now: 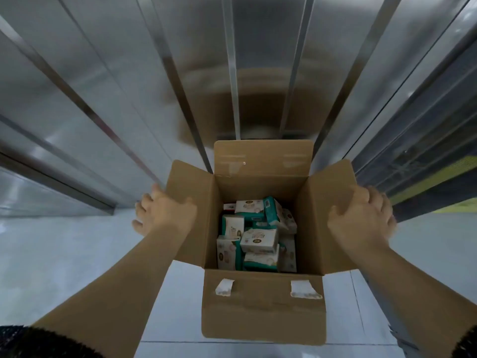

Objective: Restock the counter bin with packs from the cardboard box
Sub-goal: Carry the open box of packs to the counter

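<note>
Head view: left hand (162, 213) and right hand (361, 219) grip cardboard box (260, 308) flaps.
Packs (259, 239) judged light, squashy; take across narrow sides.

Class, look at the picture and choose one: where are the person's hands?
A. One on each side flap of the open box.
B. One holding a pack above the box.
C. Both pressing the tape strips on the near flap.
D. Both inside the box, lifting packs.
A: the left hand grips the left flap and the right hand grips the right flap of the cardboard box, while the packs lie untouched inside.
</note>
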### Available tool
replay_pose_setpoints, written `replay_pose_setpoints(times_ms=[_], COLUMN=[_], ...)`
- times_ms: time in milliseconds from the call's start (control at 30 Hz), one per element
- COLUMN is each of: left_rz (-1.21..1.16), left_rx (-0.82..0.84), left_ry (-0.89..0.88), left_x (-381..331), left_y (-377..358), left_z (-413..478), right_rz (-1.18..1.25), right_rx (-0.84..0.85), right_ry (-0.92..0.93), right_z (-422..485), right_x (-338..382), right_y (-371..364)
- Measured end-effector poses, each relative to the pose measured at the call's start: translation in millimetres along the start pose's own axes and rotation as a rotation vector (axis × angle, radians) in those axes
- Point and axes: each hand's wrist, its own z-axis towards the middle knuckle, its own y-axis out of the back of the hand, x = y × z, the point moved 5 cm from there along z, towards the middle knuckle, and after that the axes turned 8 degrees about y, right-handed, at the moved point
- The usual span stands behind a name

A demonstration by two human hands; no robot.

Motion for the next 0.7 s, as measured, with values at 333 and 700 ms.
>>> replay_pose_setpoints(times_ms=[333,700], left_rz=[-0.089,0.067], left_rx=[0.17,0.191], left_ry=[0.093,-0.021], left_x=[10.5,-6.4], left_y=[-17.0,-36.6], left_z=[22.0,18.0], right_rz=[0.025,0.006], right_rx=[0.119,0.193], right_ry=[-0.128,-0.127], right_z=[4.4,15.2], right_x=[-11.2,-6.9], right_y=[-10.4,-24.0])
